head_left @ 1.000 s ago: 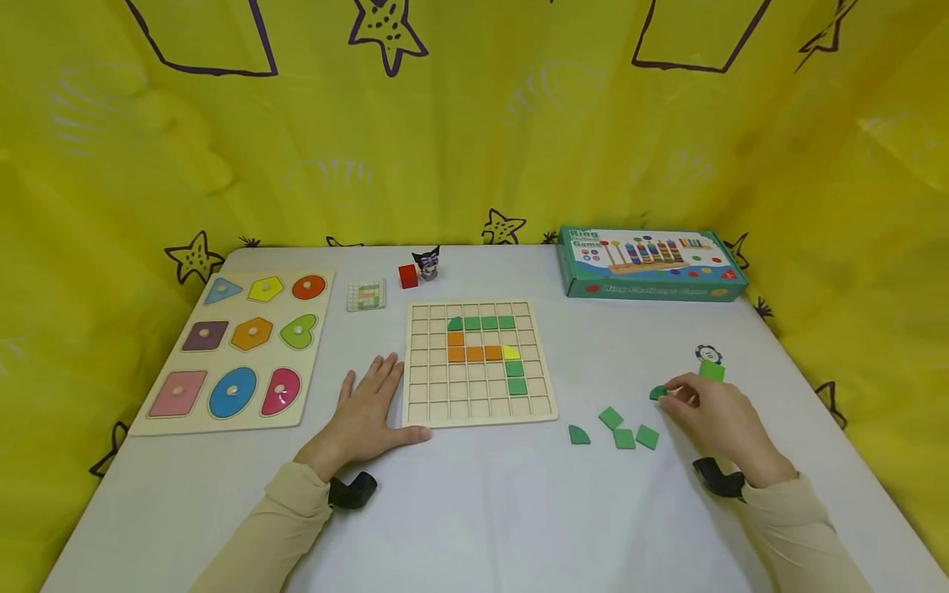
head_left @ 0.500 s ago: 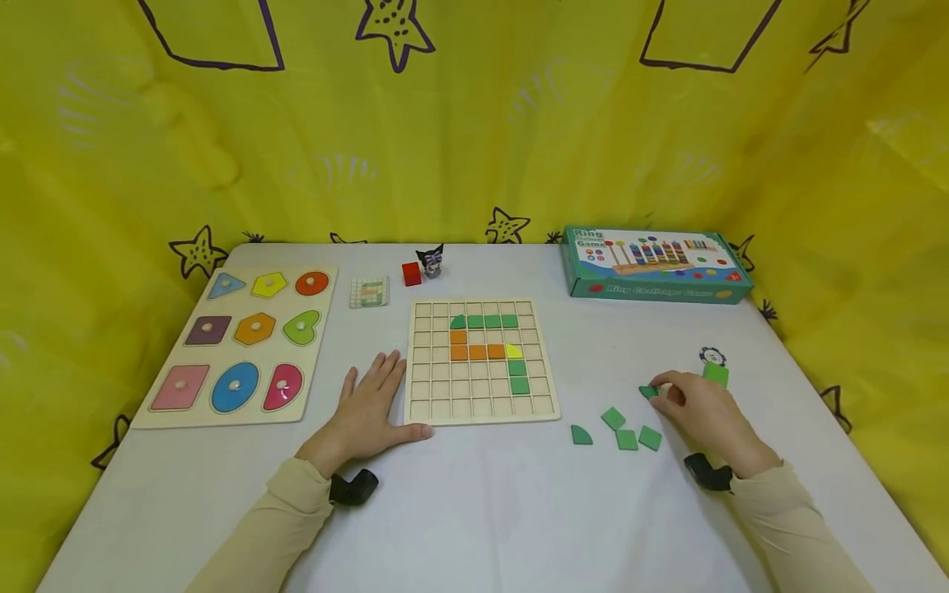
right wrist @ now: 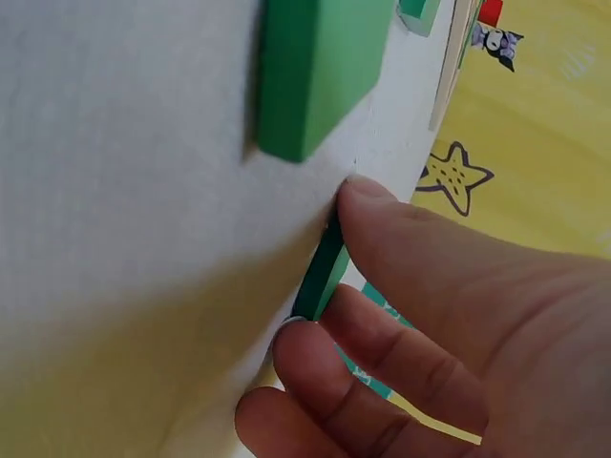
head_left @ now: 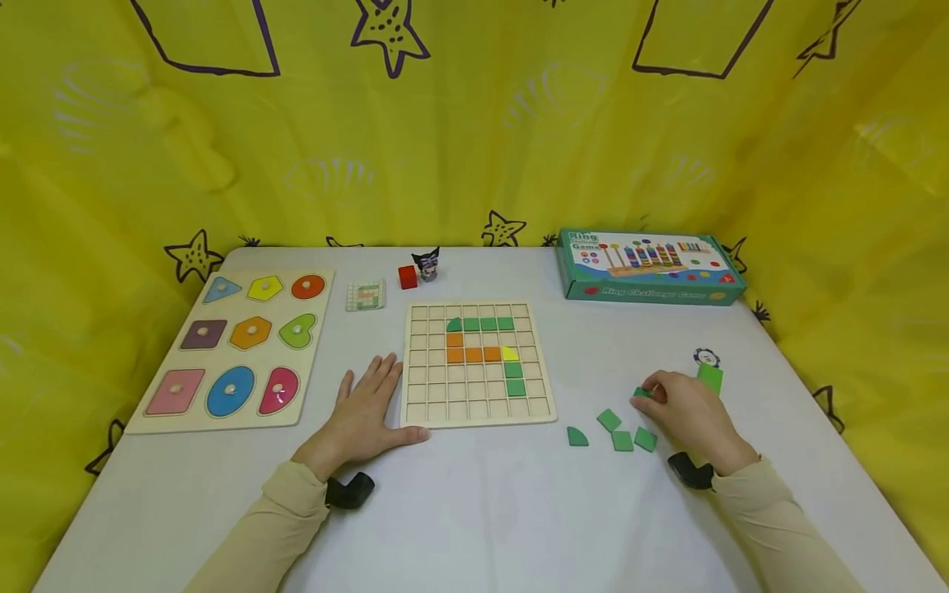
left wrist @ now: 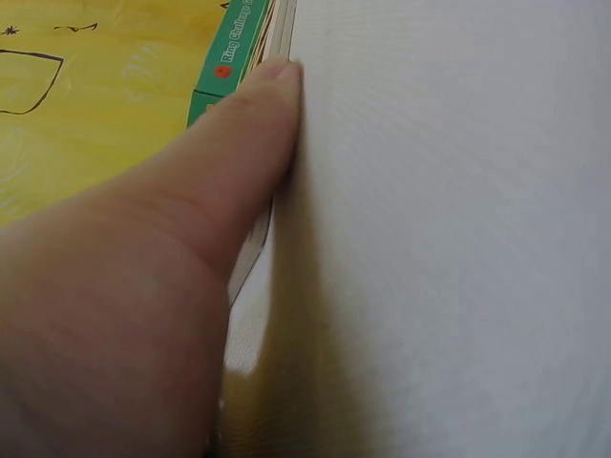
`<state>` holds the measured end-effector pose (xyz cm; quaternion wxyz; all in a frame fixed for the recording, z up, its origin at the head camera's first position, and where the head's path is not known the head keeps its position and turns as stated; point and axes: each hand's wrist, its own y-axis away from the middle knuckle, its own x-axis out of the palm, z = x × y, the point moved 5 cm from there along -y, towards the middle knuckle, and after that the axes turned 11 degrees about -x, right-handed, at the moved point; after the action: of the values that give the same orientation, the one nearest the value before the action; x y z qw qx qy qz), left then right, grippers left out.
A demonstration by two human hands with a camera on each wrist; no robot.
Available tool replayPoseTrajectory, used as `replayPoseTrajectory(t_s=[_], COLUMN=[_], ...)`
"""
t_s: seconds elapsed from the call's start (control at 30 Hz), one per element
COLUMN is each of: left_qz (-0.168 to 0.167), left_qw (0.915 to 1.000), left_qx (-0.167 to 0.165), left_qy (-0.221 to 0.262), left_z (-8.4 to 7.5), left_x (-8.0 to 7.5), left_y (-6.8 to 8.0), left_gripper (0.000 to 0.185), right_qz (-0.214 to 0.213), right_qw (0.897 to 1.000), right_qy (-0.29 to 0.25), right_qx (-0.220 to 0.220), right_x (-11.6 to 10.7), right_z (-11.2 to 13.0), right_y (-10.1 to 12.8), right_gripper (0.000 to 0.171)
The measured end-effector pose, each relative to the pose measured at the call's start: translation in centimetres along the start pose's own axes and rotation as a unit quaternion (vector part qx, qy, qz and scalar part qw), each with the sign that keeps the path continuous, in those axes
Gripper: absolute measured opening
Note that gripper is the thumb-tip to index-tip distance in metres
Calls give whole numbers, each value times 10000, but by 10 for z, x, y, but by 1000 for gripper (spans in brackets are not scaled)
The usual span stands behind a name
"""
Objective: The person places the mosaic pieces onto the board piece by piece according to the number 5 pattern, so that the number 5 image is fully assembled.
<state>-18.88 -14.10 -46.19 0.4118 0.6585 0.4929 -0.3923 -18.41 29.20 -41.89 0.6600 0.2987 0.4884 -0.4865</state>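
A wooden grid board (head_left: 427, 393) lies mid-table with green, orange and yellow tiles in some cells. My left hand (head_left: 359, 420) rests flat on the cloth, fingertips at the board's left edge and thumb along its front corner. To the right of the board, my right hand (head_left: 691, 416) pinches a dark green quarter-circle tile (right wrist: 323, 272) between thumb and fingers, low over the table. Several loose pieces lie near it: green square tiles (head_left: 623, 441) and another green quarter-circle tile (head_left: 577, 436). A lighter green block (head_left: 710, 377) is just behind the right hand.
A shape-puzzle board (head_left: 245, 362) with knobbed pieces lies at left. Behind the grid board are a small pattern card (head_left: 366, 295), a red cube (head_left: 408, 277) and a small figurine (head_left: 427, 265). A Ring Challenge Game box (head_left: 652, 268) stands back right, a round chip (head_left: 707, 357) in front of it.
My right hand has moved left with the quarter-circle tile, toward the loose green tiles and away from the light green block. The left hand stays put.
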Motion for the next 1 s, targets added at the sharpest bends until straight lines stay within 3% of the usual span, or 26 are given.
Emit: replayPoseTrajectory(t_s=[0.33,0.53,0.77,1.0], left_qz=[-39,-70,-59,-36], left_qw=[9999,9999,10000,10000], left_qx=[85,66,-17,3], left_qy=[96,70,31,69], left_z=[-1,-1,1,-1], left_x=[-2,-3,-1,0], left_y=[3,3,5,3], left_gripper=[114,114,115,115], right_qz=[7,23,237,352], right_qw=[9994,9994,9912,9705], right_qy=[269,-92,-86,380], right_qx=[-197,-344,-1303,-2354], right_x=[2,2,24,47], right_z=[9,39,96,135], right_y=[-11,-32,-62,-69], right_gripper=[28,27,21,23])
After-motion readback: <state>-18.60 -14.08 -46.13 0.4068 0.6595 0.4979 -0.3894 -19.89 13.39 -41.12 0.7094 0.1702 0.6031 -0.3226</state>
